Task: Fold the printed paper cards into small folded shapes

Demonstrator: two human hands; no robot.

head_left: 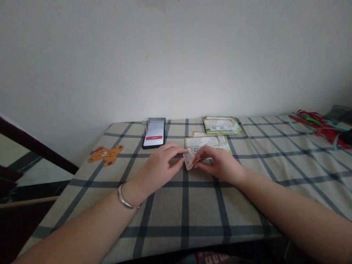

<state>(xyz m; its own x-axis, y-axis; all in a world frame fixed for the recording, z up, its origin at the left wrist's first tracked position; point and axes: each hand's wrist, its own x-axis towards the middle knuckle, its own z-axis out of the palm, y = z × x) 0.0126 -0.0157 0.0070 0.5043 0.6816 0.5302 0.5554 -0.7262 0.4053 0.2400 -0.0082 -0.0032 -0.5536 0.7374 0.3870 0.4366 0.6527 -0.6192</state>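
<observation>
- Checked cloth (192, 209) in grey and dark blue covers the flat surface in front of a plain white wall, and a bear print (106, 154) shows on it, far to the left of the fingers.
- The left hand (159, 163), with a silver bracelet (125, 200) on its wrist, and the right hand (217, 163) meet at the middle of the cloth.
- Between them is a small printed slip (189, 160). The fingertips of both hands are closed on it, the left hand at its left edge and the right hand at its lower right edge.
- The slip is tilted, and its long axis runs from upper left to lower right. Both hands are equally near, since both touch it.
- Just beyond the fingertips lies a near pile of green cards (205, 142), and further behind it a far pile of green cards (221, 125).
- A phone (154, 137) with a lit screen lies beyond the left fingers, apart from them.
- Coloured ribbons (319, 124) lie well apart, far to the right of the right hand.
</observation>
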